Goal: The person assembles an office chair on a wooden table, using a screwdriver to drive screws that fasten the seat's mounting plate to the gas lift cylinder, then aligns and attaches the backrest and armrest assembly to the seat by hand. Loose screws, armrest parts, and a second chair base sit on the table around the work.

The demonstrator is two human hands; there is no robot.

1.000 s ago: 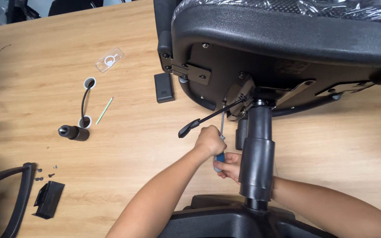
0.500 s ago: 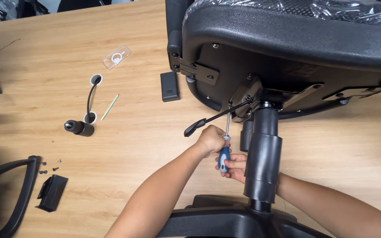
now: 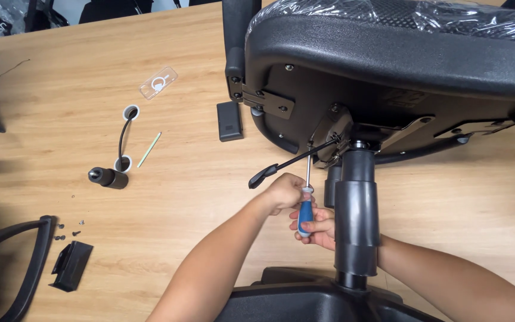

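You hold a blue-handled screwdriver [image 3: 305, 210] upright beneath an overturned black office chair [image 3: 388, 65], your right hand [image 3: 317, 228] wrapped around the lower part of its handle and your left hand [image 3: 284, 191] clenched over the upper part of the handle, where the metal shaft begins. The slim shaft rises straight from your left hand to the metal mechanism plate [image 3: 335, 128] under the seat, its tip meeting the plate beside the black adjustment lever [image 3: 290, 162], which slants down past your left knuckles. Just right of both hands stands the chair's thick black gas-lift column [image 3: 356, 214], and below your wrists lies the black base [image 3: 305, 301]. The seat above wears a clear, crinkled plastic wrapping [image 3: 400, 13] along its upper edge. Well to the left of your left hand, on the wooden table [image 3: 168, 197], a small clear plastic packet [image 3: 158, 83] lies flat, a pale ring showing inside it. Nearer to that hand a small black rectangular block [image 3: 230, 120] rests on the table, and far to the lower left a few loose screws [image 3: 67, 229] are scattered.
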